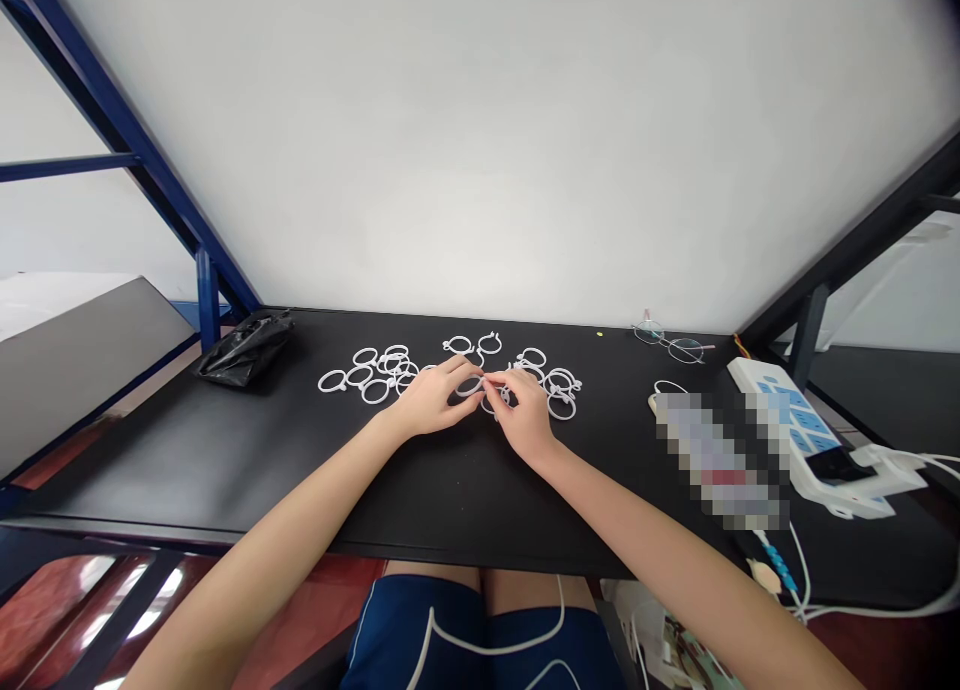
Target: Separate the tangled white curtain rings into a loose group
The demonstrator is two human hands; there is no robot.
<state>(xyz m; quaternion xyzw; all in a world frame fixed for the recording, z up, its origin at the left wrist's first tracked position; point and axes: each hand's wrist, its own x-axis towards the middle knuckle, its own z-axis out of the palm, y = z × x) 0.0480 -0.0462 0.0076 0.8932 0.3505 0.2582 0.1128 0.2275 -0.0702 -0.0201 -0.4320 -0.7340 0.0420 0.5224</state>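
Several white curtain rings, each with a small knob or eyelet on its rim, lie on the black table (450, 495). My left hand (439, 398) is closed around the left side of one white curtain ring (470, 385), thumb and fingers at its edge. The fingertips of my right hand (520, 410) pinch the right side of that same ring, and they hide its small fitting. Just below my right fingers another ring (493, 402) is partly covered. More rings form a cluster to the left (375, 390) and another to the right (561, 407).
A crumpled black plastic bag (247, 348) lies at the back left. Eyeglasses (686, 350) rest at the back right. Nearer on the right are a blurred-out phone-like object (720, 460) and a white power strip (795, 420) with cables. A white wall (480, 150) rises behind.
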